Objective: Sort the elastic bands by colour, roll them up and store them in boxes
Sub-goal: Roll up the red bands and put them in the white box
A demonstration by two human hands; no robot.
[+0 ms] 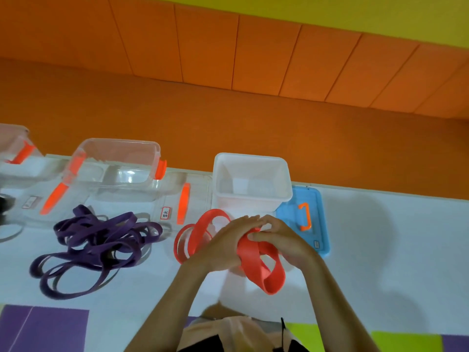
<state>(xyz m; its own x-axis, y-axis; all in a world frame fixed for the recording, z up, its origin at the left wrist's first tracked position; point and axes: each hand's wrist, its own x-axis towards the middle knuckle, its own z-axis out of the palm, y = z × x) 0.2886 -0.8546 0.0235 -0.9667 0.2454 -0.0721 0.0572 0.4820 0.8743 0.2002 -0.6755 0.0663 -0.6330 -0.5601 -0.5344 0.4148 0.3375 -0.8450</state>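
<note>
Red elastic band [264,270]: wide flat loop, held between both my hands above the white table [380,250], in front of the white box [251,158]. Its lower part hangs free in a twisted loop below my wrists, and its upper end is bunched between my palms.

Left hand [223,242]: forearm comes in from lower left, back of the hand up. Fingers [243,221] nearly straight and close together, laid over the band's upper end. Thumb hidden, so I cannot tell whether it grips.

Right hand [281,240]: forearm comes in from lower right. Fingers curled, thumb [253,236] pressed onto the band, pinching it. The fingertips of both hands meet over the bunched end.

Further red bands [195,232]: loose loops on the table just left of my left hand.

Purple bands [101,242]: tangled heap, well to the left.

Clear box [119,143]: open, with orange clasps, behind the purple heap.

Blue lid [319,224]: flat, with an orange handle, right of the white box.
</note>
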